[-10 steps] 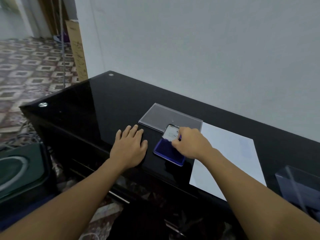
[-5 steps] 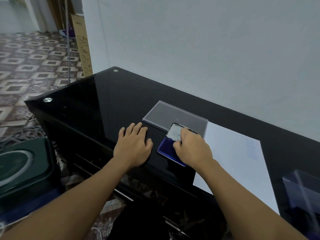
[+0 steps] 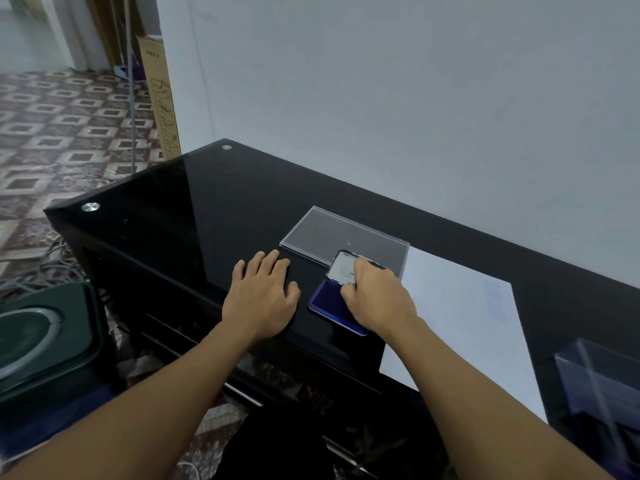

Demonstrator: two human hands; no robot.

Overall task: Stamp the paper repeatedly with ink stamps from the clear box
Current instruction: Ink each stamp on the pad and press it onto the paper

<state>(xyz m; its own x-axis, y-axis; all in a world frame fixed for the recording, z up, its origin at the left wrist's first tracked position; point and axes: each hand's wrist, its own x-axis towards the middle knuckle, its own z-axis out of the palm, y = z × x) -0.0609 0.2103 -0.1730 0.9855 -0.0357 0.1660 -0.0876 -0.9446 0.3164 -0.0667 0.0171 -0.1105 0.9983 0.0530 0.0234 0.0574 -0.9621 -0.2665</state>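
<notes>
My left hand (image 3: 263, 296) lies flat, palm down, on the black glass table (image 3: 207, 209), fingers slightly apart and holding nothing. Just to its right sits an open blue ink pad (image 3: 323, 301) with its silver lid (image 3: 341, 268) tilted up behind it. My right hand (image 3: 377, 299) is curled down over the pad, fingers pinched on a small stamp that the hand almost entirely hides. To the right of the pad lies a white sheet of paper (image 3: 460, 334) with faint blue stamp marks (image 3: 495, 299) near its far right edge. The clear box (image 3: 602, 386) stands at the right edge.
A flat clear plastic lid (image 3: 325, 233) lies behind the ink pad. The wall runs close behind the table. A dark green bin (image 3: 45, 341) stands on the floor to the left, beside tangled cables, and a cardboard box (image 3: 162, 98) leans at the wall corner.
My right hand has shifted a little nearer and lower onto the blue pad, covering more of it. My left hand stays flat in the same spot.
</notes>
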